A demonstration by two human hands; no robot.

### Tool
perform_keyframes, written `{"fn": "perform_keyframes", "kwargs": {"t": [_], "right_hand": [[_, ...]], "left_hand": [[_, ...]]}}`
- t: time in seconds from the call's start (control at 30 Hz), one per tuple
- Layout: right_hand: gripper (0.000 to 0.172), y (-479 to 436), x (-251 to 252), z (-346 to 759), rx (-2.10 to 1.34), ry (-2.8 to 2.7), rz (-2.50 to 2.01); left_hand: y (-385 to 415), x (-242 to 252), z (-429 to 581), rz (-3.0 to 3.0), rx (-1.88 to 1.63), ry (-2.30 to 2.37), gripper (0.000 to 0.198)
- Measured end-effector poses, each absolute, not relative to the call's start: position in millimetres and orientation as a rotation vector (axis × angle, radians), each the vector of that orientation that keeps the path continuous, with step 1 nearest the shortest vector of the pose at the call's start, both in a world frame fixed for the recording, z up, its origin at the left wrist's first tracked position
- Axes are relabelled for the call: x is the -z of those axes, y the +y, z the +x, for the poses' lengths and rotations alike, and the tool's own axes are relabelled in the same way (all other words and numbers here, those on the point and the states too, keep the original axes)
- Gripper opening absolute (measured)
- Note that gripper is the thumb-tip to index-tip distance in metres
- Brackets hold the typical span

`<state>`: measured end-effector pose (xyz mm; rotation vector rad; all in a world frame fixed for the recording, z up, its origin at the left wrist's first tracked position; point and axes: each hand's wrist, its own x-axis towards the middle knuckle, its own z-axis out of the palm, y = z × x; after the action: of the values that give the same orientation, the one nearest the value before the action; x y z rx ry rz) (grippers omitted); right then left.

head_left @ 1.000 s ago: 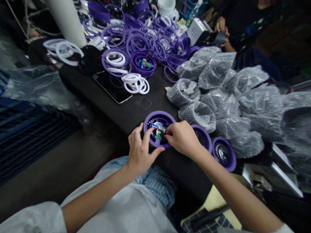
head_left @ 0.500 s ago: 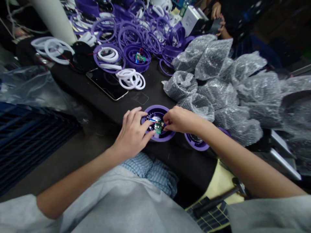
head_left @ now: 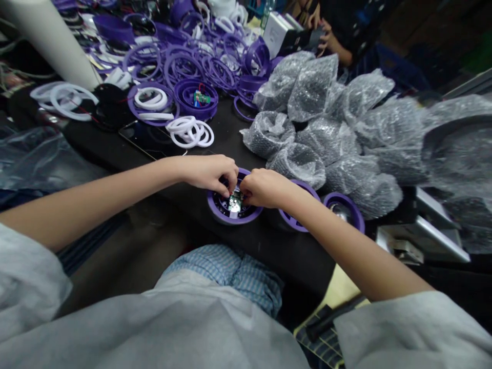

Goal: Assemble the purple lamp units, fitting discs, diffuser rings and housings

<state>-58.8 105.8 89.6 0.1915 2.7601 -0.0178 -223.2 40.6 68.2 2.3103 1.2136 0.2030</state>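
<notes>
live now: purple housing (head_left: 230,221) nr table (head_left: 269,246) edge, green board (head_left: 234,201) alr. in, top uncovered; l hand (head_left: 215,174) + r hand (head_left: 265,188) curled at it, grip can't tell. wrapped bundles (head_left: 326,136) behind, prob. done; white rings (head_left: 194,134) loose.

- A flat black table (head_left: 226,134) holds many things.
- Near its front edge: a round purple plastic bowl (head_left: 213,206).
- Right of that: two more purple bowls (head_left: 360,220).
- Behind those: puffy, clear bubble-wrap bundles (head_left: 321,138).
- Farther left: thin white plastic rings (head_left: 199,133) beside a flat black phone (head_left: 144,137).
- Far back: a messy heap of purple and white rings (head_left: 221,72).
</notes>
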Motion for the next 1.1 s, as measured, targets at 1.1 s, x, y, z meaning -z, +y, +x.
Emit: {"fn": "perform_keyframes", "kwargs": {"t": [1.1], "right_hand": [[0.025, 93, -83, -51, 0.060, 2.849, 0.558]], "left_hand": [[33, -65, -190, 2.463, -0.057, 1.580, 0.077]]}}
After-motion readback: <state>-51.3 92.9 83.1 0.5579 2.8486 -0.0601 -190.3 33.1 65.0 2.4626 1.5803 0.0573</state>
